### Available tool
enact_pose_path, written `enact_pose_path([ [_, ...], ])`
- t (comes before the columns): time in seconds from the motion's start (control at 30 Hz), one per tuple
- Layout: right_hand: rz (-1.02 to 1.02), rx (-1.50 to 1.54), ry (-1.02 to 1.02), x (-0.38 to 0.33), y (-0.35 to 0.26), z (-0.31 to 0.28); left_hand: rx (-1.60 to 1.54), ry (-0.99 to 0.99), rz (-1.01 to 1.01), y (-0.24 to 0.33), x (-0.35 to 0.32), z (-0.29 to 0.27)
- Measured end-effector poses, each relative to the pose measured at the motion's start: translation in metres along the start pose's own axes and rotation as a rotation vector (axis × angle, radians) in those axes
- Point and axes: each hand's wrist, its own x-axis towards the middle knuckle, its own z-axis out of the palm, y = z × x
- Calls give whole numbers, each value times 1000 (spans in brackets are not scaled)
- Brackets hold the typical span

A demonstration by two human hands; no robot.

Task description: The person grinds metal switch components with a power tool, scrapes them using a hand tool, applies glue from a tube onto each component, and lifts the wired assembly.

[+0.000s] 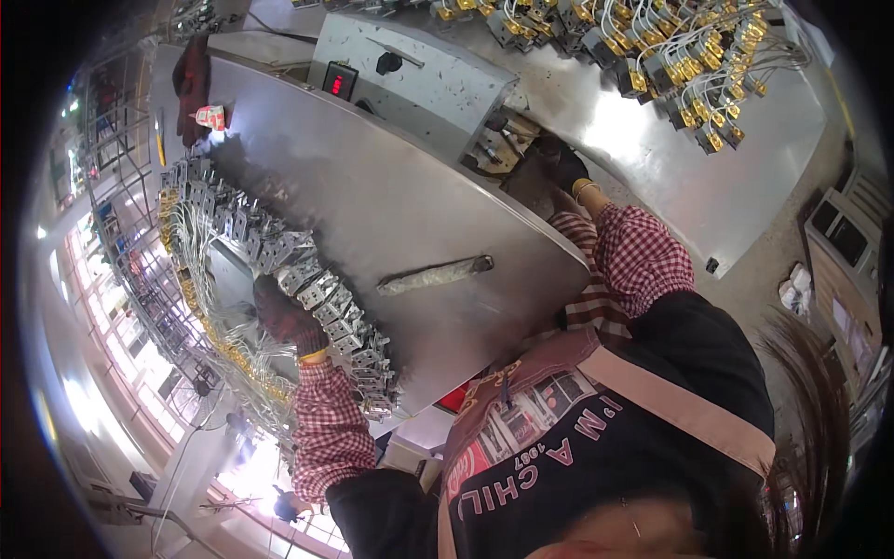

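My left hand, in a dark glove, reaches into a long curved row of small silvery metal parts on the metal table. Its fingers look curled down among the parts; what they hold, if anything, is hidden. White wires with gold-coloured ends trail off the parts' outer side. At the opening of a grey machine, my right hand is also gloved and bent inward. Its fingertips are dark and partly hidden beside the machine's metal fittings, so what it grips does not show.
A wrapped, pale strip-like bar lies on the metal tabletop. At the far left are a dark glove and a small red-and-white packet. Gold-ended wired parts heap up at the back right. A small red display glows.
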Motion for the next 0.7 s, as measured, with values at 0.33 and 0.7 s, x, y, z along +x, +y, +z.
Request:
enact_pose_path([
  [0.33,-304,661,225,-85,-242,-223,-247,21,32,46,15,-45],
  [0.7,-1363,-1145,697,-65,-375,-193,-871,-249,-82,7,30,-72],
])
